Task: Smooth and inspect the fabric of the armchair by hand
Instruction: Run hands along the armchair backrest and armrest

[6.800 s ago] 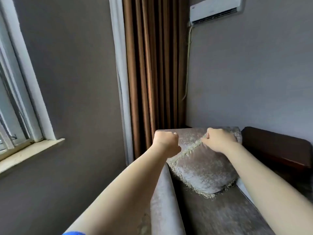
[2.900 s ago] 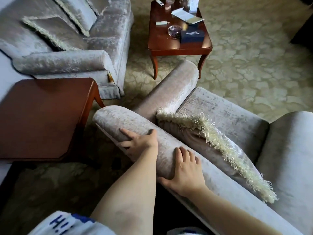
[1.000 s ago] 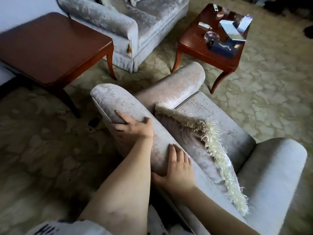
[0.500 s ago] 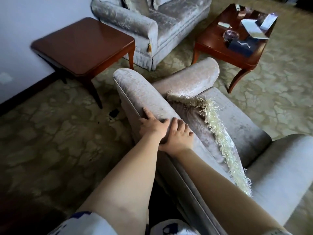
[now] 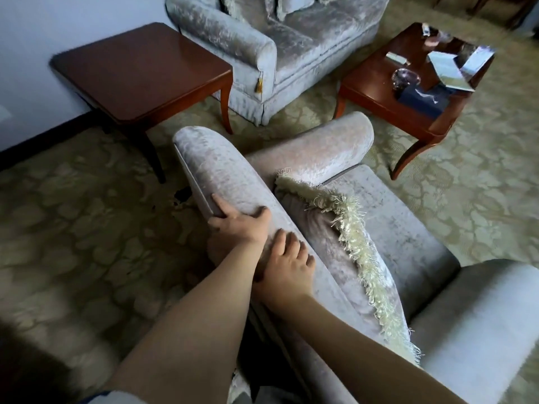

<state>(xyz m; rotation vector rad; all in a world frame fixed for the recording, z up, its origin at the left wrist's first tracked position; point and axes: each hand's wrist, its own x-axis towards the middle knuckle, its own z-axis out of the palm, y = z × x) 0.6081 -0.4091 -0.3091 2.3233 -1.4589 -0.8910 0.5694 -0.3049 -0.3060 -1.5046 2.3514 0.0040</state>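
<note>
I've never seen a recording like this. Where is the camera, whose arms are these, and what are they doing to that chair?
There is no machine here. A person wears a wide-angle camera on the head, so this one picture looks down along their own bare arms. They stand behind a grey velvet armchair. The left hand wraps over the rear edge of its rolled back, thumb on top. The right hand lies flat beside it, fingers spread on the fabric. Neither hand carries anything. A fringed cushion leans against the inside of the back. Beyond, on the patterned carpet, stand a wooden side table, a matching sofa and a coffee table with small things on it, too blurred to name.
</note>
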